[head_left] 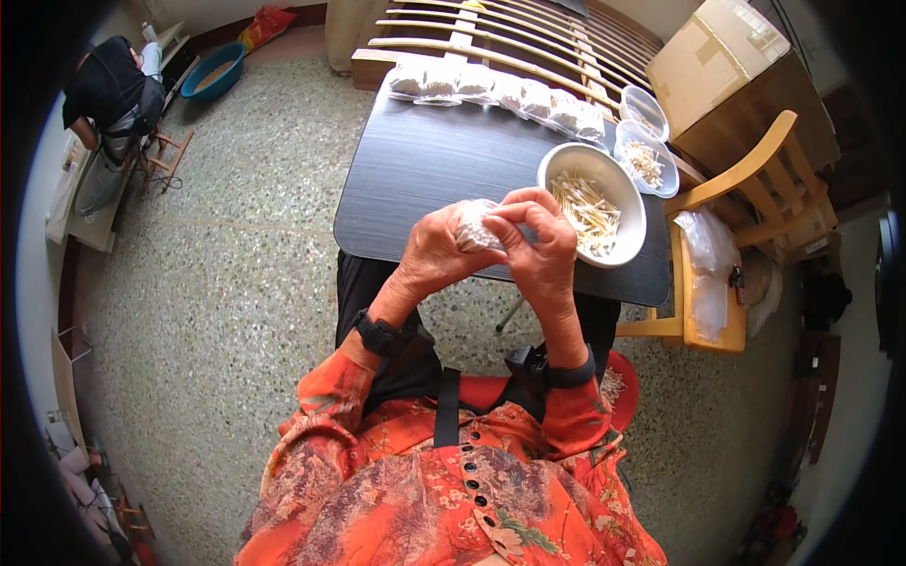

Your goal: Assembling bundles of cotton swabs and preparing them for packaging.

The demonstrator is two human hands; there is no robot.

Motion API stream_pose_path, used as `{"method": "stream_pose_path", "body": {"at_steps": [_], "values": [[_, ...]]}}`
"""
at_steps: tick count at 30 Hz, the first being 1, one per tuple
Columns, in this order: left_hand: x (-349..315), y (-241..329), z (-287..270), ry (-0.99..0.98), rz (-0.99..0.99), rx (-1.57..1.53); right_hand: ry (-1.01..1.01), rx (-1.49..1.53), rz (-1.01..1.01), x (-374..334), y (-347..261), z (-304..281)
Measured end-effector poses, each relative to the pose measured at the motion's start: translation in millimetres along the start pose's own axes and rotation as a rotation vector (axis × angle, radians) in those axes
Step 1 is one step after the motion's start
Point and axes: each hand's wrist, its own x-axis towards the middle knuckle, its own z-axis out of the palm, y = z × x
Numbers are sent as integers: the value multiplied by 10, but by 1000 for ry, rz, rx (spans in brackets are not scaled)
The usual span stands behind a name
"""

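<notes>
My left hand (429, 253) is wrapped round a bundle of cotton swabs (475, 226), its white tips packed close together and facing up. Close beside it, my right hand (545, 247) has thumb and fingers pinched together at the bundle's right side; whether a single swab is between them is hidden. Both hands are above the near edge of a dark table (415, 160). Just right of my right hand stands a white bowl (639, 222) with loose cotton swabs (583, 203) lying in it. Along the far edge sits a row of clear bags (510, 92) filled with swabs.
Two clear tubs, one (668, 179) holding swabs, stand at the table's right corner. A wooden chair (694, 325) with plastic bags is on the right, a cardboard box (722, 52) behind. Slats (528, 47) lie beyond the table. Another person (111, 85) sits far left.
</notes>
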Motion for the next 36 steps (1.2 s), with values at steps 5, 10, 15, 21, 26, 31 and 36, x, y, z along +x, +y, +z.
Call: {"method": "stream_pose_path", "body": {"at_steps": [5,10,15,21,26,31,36], "values": [[-5,18,27,-13,-70,-27,27,4,22,-15,29,7],[-25,-114,84,-22,12,36,-27,-93,-6,8,-70,24],[5,82,53,-89,-57,-142,142,97,106,-89,112,61],[-197,183,10,-56,-142,-730,355,447,301,-143,137,4],[-265,304,75,133,-194,-823,390,486,356,-187,101,49],[-292,297,82,152,-157,-743,281,484,442,-181,51,-37],[-289,390,79,214,23,-587,268,671,536,-180,66,-47]]}}
